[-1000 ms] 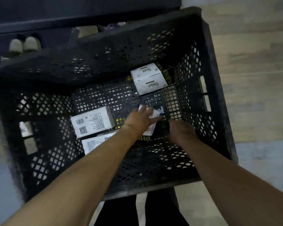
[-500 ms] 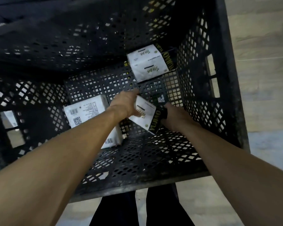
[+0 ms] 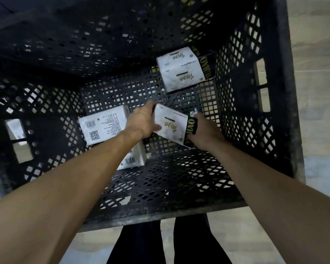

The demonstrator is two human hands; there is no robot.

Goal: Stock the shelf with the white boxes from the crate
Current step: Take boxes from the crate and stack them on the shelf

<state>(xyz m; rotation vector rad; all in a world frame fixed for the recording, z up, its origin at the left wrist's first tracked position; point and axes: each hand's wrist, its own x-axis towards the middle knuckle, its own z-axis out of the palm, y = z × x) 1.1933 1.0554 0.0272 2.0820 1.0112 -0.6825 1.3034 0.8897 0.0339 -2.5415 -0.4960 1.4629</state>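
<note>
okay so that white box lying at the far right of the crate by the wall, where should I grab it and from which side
Probably from above, one hand across the white box, gripping its two long side faces. Its broad printed face points up and is uncovered; its right end sits close to the crate wall, so there's little finger room on that side.

Floor (image 3: 316, 77): pale wood-look planks are seen at the right and near edges.
Light: dim; the scene is lit weakly and evenly.

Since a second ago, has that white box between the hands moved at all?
Yes. The white box has come up off the crate floor, tilted, with the left hand and right hand clamped on its ends.
</note>
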